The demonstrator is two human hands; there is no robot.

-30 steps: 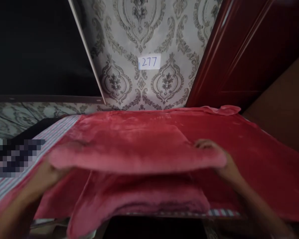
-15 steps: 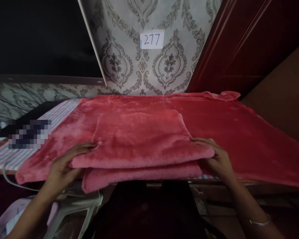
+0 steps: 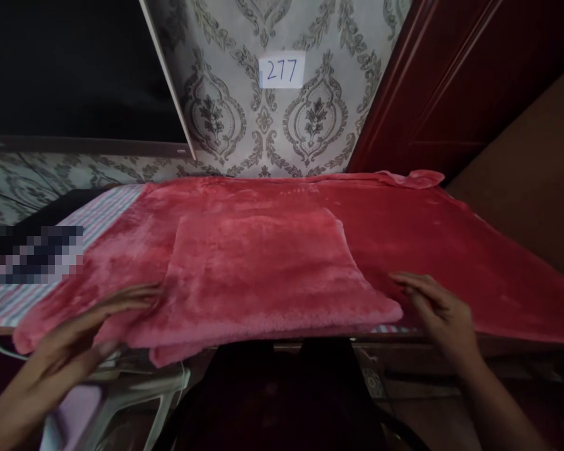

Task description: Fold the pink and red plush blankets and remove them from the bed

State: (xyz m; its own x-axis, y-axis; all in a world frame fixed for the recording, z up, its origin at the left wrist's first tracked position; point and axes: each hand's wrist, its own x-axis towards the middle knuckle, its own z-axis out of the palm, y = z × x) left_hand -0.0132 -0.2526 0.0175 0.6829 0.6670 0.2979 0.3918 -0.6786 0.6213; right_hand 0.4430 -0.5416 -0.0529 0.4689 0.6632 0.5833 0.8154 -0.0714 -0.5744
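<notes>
A folded red fleece cloth lies on a larger red fleece blanket spread over the table. My left hand hovers open at the cloth's near left corner, fingers stretched flat and just off its edge. My right hand rests open on the blanket beside the cloth's near right corner, a little apart from it. Neither hand holds anything.
A striped sheet shows under the blanket at the left. Patterned wallpaper with a paper label reading 277 is behind. A dark red door stands at the right. A white cord hangs below the table's left edge.
Both hands have let go of the folded cloth and drawn outward and toward me. The cloth now lies flat on the blanket.
</notes>
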